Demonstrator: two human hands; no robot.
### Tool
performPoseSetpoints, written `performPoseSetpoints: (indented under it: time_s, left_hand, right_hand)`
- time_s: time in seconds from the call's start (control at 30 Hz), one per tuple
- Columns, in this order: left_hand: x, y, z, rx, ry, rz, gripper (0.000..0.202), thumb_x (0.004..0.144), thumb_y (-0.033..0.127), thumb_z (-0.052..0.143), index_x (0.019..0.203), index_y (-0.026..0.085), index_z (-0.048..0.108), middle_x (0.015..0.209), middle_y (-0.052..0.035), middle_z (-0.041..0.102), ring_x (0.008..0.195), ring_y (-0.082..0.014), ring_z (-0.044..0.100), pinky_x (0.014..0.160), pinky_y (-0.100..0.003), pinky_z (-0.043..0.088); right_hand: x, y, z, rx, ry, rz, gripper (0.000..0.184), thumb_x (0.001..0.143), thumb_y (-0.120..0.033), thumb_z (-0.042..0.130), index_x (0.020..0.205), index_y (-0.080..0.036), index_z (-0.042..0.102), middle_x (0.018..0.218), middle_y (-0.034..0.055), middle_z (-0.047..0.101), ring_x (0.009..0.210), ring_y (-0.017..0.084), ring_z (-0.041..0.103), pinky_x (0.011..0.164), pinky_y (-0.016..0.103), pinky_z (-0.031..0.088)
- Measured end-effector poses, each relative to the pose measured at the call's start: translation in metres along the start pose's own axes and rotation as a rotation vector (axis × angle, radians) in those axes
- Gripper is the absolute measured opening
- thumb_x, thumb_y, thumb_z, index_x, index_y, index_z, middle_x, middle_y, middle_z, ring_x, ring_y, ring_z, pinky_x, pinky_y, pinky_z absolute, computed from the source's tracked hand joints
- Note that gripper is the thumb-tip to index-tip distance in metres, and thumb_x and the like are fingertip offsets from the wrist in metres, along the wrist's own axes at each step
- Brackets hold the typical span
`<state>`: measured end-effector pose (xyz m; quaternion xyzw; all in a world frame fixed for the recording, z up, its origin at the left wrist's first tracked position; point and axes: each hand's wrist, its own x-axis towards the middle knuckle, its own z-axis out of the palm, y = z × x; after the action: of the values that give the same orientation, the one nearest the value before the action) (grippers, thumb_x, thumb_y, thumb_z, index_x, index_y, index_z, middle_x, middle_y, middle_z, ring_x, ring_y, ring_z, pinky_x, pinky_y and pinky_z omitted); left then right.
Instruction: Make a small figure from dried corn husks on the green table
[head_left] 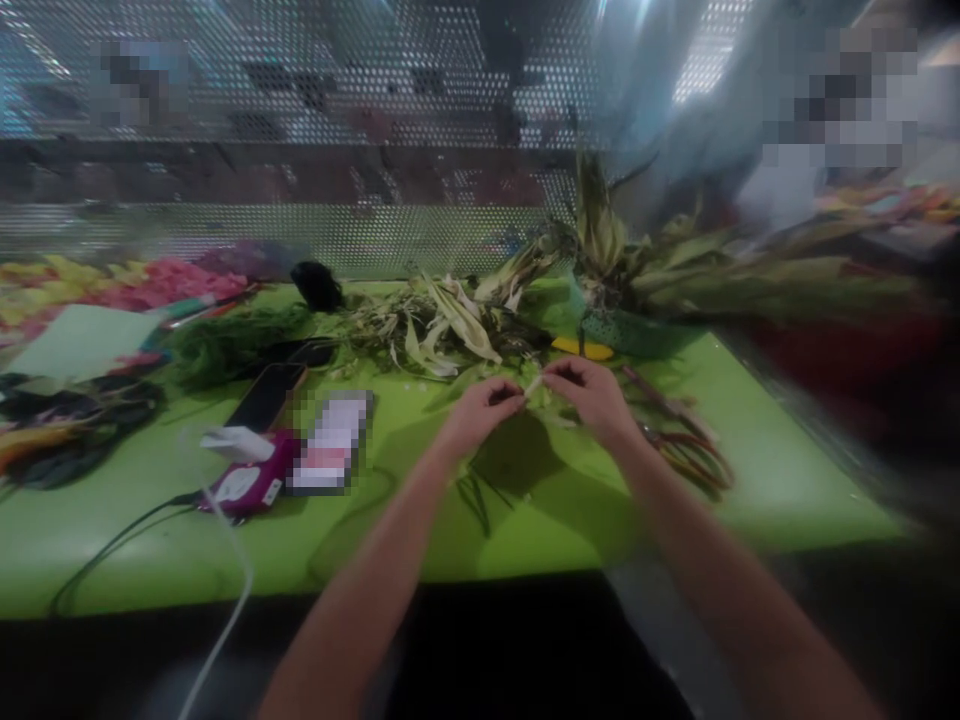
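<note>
Over the green table (405, 520), my left hand (484, 408) and my right hand (589, 390) meet at a small pale strip of husk (533, 386), each pinching one end with closed fingers. Just beyond them lies a heap of dry pale-green corn husks (457, 325), with loose scraps around it. To the right of my right hand are pliers with orange-red handles (694, 455), partly behind the wrist. A yellow-handled tool (583, 348) rests behind that hand. Thin dark stems (476, 500) lie beneath my hands.
A green basket (637, 332) with tall husk stalks stands back right. At left are a dark phone (268, 395), a lit phone (330, 445), a purple power adapter (251, 490) with cables, and green netting (225, 345). A perforated metal screen (360, 235) rises behind the table.
</note>
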<state>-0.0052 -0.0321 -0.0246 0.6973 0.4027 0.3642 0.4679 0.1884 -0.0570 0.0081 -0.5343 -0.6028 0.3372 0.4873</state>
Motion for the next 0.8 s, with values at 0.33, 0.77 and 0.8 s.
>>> performPoseSetpoints:
  time_s: [0.33,0.77,0.8]
  left_hand:
    - [-0.009,0.001,-0.024,0.353,-0.250,-0.044,0.016,0.077,0.033,0.062,0.074,0.020,0.071,0.073,-0.0023,0.068,0.066,-0.0168,0.056,0.065,-0.030,0.041]
    - [-0.005,0.000,-0.060,0.400,0.478,-0.079,0.023,0.084,0.036,0.057,0.089,0.018,0.071,0.088,-0.0072,0.072,0.079,-0.0215,0.061,0.077,-0.035,0.045]
    - [-0.004,-0.004,-0.063,0.401,0.519,-0.093,0.022,0.083,0.035,0.058,0.087,0.018,0.070,0.085,-0.0072,0.071,0.078,-0.0218,0.060,0.078,-0.035,0.045]
  right_hand:
    - [0.017,0.005,-0.043,-0.168,0.078,-0.084,0.018,0.077,-0.032,0.065,0.088,-0.019,0.070,0.081,0.0028,0.070,0.075,0.017,0.061,0.072,0.030,0.047]
    - [0.021,0.032,-0.015,-0.974,-0.419,-0.294,0.025,0.084,-0.014,0.052,0.095,-0.023,0.072,0.097,0.0072,0.068,0.090,0.023,0.060,0.071,0.030,0.044]
    - [0.022,0.033,-0.016,-0.971,-0.405,-0.297,0.024,0.085,-0.016,0.052,0.096,-0.023,0.072,0.097,0.0070,0.068,0.091,0.023,0.060,0.072,0.031,0.044]
